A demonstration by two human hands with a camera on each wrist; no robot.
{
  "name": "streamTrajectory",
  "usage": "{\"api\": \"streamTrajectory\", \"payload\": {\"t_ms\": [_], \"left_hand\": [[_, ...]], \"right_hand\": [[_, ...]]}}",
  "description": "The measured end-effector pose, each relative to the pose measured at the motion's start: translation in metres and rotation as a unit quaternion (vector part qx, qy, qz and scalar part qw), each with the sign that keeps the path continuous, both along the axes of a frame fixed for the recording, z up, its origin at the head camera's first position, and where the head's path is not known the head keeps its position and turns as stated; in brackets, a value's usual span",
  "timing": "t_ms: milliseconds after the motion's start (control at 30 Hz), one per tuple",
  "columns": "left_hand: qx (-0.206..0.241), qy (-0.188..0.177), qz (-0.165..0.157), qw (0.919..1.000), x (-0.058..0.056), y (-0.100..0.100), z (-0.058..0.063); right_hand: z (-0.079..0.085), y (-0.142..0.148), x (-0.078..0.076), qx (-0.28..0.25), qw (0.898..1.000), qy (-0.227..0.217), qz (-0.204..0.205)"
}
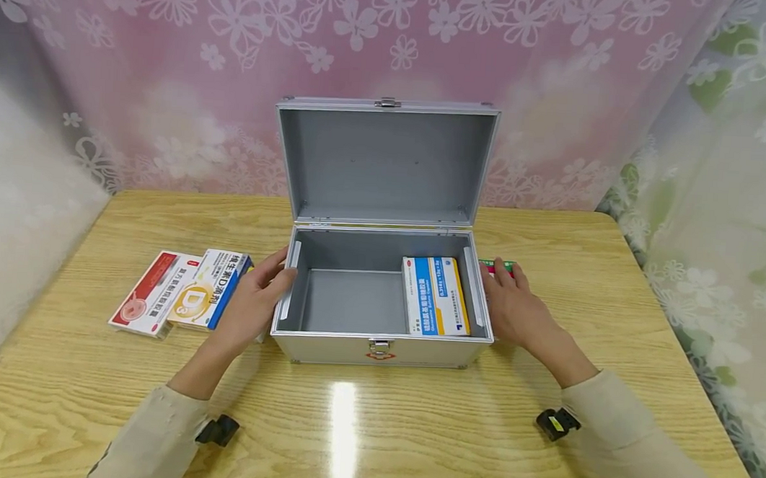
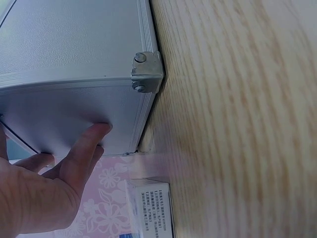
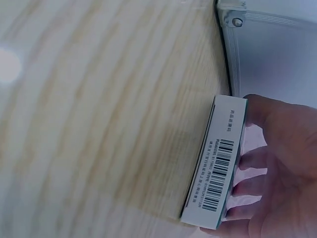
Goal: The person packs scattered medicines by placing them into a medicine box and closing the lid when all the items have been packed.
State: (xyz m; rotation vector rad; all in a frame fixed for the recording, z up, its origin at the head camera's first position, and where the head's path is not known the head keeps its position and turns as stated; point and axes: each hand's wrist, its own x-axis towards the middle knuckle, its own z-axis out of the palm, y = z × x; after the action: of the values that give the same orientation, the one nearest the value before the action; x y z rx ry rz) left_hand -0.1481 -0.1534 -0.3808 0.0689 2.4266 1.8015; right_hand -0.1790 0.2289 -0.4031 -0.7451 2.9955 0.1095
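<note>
The uncurled left hand (image 1: 252, 301) touched the case (image 1: 332, 349) at nine o'clock, while the right hand (image 1: 517, 309) gripped a box (image 3: 213, 161) (at three) that, lifted too low, might snag.

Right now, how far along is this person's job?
Seemingly early, if packing. Done: the glucosamine box sits inside the open silver case. In hand: the right grip touches a green-edged medicine box outside it. Remaining: the vitamin D drops box and red-and-white capsule box, both on the table.

Head view looks forward and down at the case (image 1: 325, 348) — both wrist views share it, sideways and close
</note>
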Motion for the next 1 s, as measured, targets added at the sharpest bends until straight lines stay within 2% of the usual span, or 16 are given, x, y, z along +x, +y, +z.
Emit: {"api": "streamTrajectory", "payload": {"t_ms": [133,367,567,800,1000], "left_hand": [[0.011,0.000,-0.005,0.9999,-0.001,-0.001,0.000],[0.018,0.002,-0.010,0.9998,-0.001,0.000,-0.001],[0.005,0.000,-0.004,1.0000,0.000,0.000,-0.001],[0.012,-0.004,-0.003,0.9999,0.001,0.001,-0.001],[0.010,-0.005,-0.007,0.9999,0.001,-0.001,-0.001]], "right_hand": [[0.002,0.000,0.003,-0.017,0.999,-0.018,-0.038],[0.005,0.004,0.005,-0.022,0.997,-0.038,-0.071],[0.011,0.010,0.002,-0.043,0.991,-0.069,-0.109],[0.024,0.023,0.000,-0.083,0.987,-0.101,-0.093],[0.050,0.025,0.001,-0.092,0.985,-0.099,-0.108]]}}
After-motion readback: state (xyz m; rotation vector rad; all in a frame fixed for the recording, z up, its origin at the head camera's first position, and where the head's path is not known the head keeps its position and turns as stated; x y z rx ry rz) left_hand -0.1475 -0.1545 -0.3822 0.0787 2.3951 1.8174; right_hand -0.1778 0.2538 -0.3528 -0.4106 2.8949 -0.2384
